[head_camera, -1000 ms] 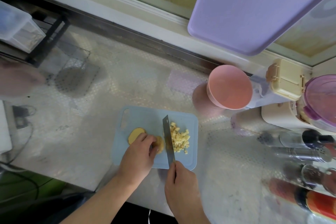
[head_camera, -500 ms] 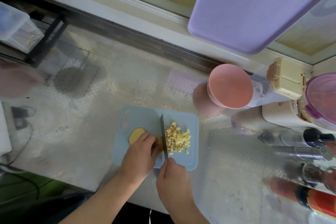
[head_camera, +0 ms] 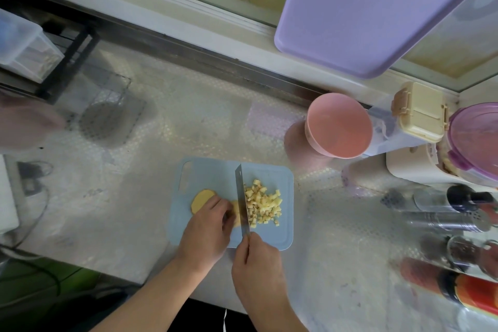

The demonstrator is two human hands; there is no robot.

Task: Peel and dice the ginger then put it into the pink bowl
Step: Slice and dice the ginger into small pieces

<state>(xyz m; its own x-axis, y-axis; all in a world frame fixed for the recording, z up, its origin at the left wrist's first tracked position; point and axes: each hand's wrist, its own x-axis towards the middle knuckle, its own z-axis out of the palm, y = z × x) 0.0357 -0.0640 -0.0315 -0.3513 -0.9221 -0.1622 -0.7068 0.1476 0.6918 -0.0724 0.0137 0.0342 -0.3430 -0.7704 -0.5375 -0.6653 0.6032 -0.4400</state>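
right grip (head_camera: pixel 260 264) holds knife (head_camera: pixel 240 197), blue board (head_camera: pixel 210 172), pale counter (head_camera: pixel 134 197).

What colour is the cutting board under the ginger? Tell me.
Light blue; the cutting board shows clearly in the head view.

Looked steeply down from head height, close over blue cutting board (head_camera: pixel 207 178) at near counter (head_camera: pixel 188 121) edge, facing window wall.
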